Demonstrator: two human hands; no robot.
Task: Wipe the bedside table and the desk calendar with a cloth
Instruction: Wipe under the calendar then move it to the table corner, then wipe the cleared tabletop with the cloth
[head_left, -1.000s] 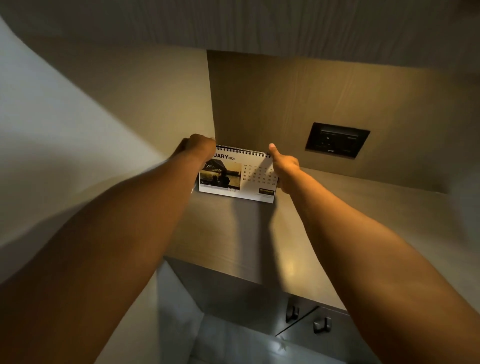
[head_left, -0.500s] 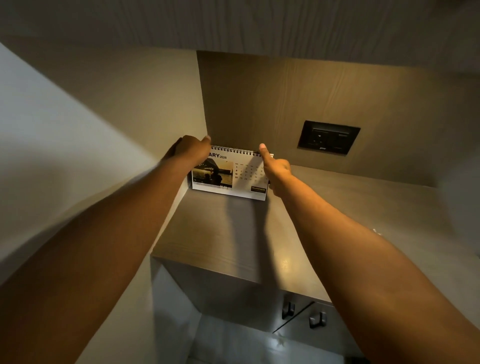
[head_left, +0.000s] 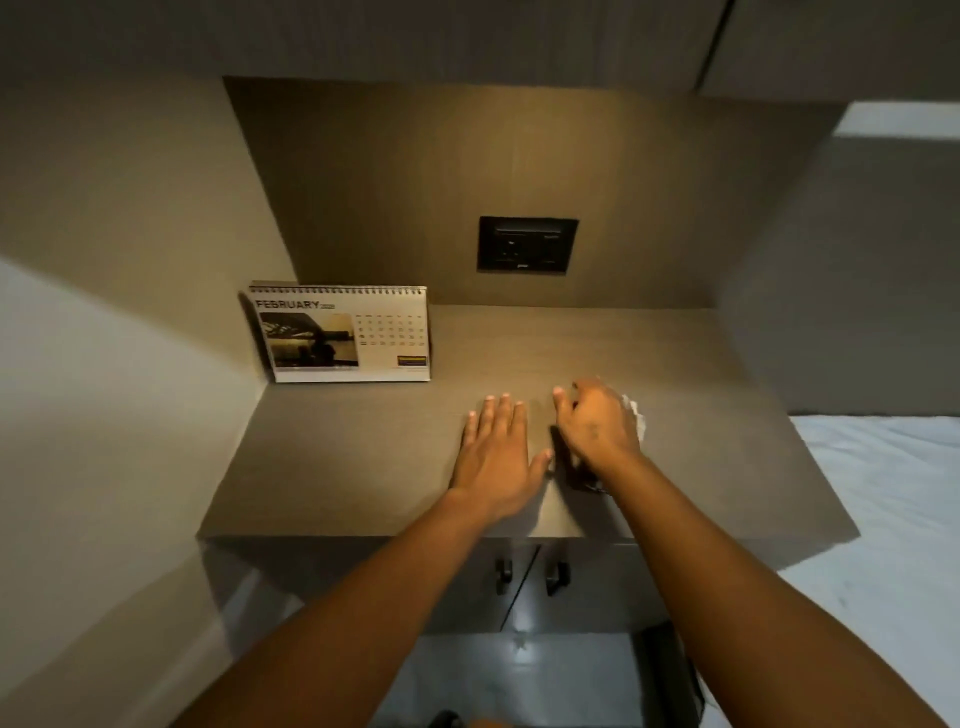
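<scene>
Both hands have left the desk calendar, which they held by its top corners half a second ago, and now lie on the bedside table nearer its front edge. The calendar stands upright in the rear left corner of the tabletop, against the side wall, its spiral binding uppermost and the page headed FEBRUARY facing the camera; earlier the visible heading ended in "ARY" beside a different photograph. The right hand is curled, fingers bent down over a white cloth of which only a crumpled edge shows at the hand's right side; it presses the cloth onto the table surface. A dark object lies partly hidden beneath the right wrist; what it is cannot be told. The left hand rests flat, palm down, fingers spread and holding nothing, just beside the right hand. A black socket plate is set in the rear panel above the tabletop. Two cabinet handles show below the front edge. A pale bedsheet lies to the right.
</scene>
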